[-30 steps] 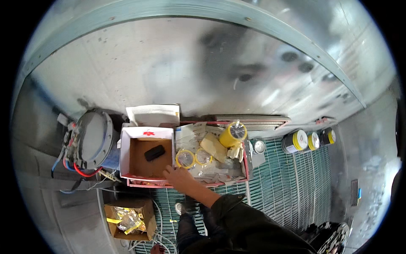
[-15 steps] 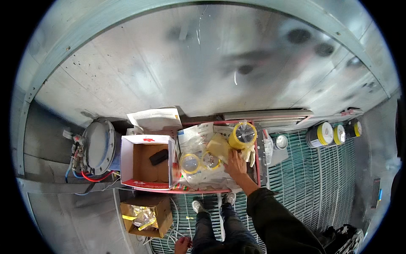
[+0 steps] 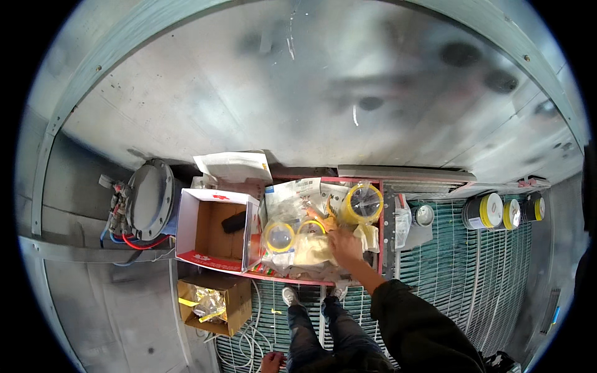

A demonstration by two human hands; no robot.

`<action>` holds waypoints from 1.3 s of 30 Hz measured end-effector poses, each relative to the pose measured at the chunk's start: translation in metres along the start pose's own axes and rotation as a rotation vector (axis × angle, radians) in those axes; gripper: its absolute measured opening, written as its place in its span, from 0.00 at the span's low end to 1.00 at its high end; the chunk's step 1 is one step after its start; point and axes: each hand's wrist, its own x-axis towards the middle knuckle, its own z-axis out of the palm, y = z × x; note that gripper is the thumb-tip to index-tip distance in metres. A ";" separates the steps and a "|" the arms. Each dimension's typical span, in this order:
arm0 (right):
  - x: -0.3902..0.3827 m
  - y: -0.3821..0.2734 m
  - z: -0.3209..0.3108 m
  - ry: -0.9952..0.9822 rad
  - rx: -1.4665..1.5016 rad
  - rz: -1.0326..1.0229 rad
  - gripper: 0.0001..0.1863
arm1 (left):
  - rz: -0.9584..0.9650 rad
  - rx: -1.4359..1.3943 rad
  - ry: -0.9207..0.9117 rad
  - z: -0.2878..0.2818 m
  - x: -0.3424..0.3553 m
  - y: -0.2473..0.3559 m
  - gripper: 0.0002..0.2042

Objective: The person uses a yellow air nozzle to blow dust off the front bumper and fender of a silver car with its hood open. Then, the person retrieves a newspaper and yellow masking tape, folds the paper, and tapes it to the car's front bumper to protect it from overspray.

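Observation:
My right hand reaches over the red-edged tray, its fingers closed at the edge of a crumpled cream cloth. The cloth lies in front of a yellow ring-shaped roll and covers part of it. A second yellow roll sits to the left, and a larger yellow roll in clear wrap stands behind my hand. A cream glove or rag is just right of my hand. Down by my left thigh, my left hand looks curled, with something small and reddish beside it.
A white-and-red carton holding a dark block stands at the tray's left. Below it, a brown box contains yellow-and-clear packaging. Cans stand on the green floor grating at right. A hose lies near my feet.
My right hand has brought the cream cloth toward me and slightly left. An orange piece and printed paper behind it are now uncovered. The view has shifted slightly.

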 end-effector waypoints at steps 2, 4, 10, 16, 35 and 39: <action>0.023 -0.002 0.015 0.054 -0.115 0.050 0.22 | -0.140 -0.222 -0.018 -0.003 -0.003 -0.009 0.14; 0.037 0.000 0.046 0.017 -0.289 -0.015 0.24 | -0.371 -0.259 0.029 0.004 -0.017 0.004 0.14; 0.034 0.043 0.070 -0.123 -0.300 -0.081 0.29 | -0.124 0.133 0.127 -0.015 -0.055 -0.001 0.18; 0.015 0.034 0.021 0.019 -0.409 -0.377 0.30 | -0.122 -0.248 0.048 -0.019 -0.052 0.000 0.19; 0.065 -0.118 -0.063 -0.023 1.010 0.011 0.28 | -0.256 -0.794 0.310 0.126 -0.024 -0.208 0.16; 0.057 -0.144 -0.051 -0.153 0.975 -0.126 0.22 | -0.272 -0.931 0.489 0.203 -0.086 -0.206 0.14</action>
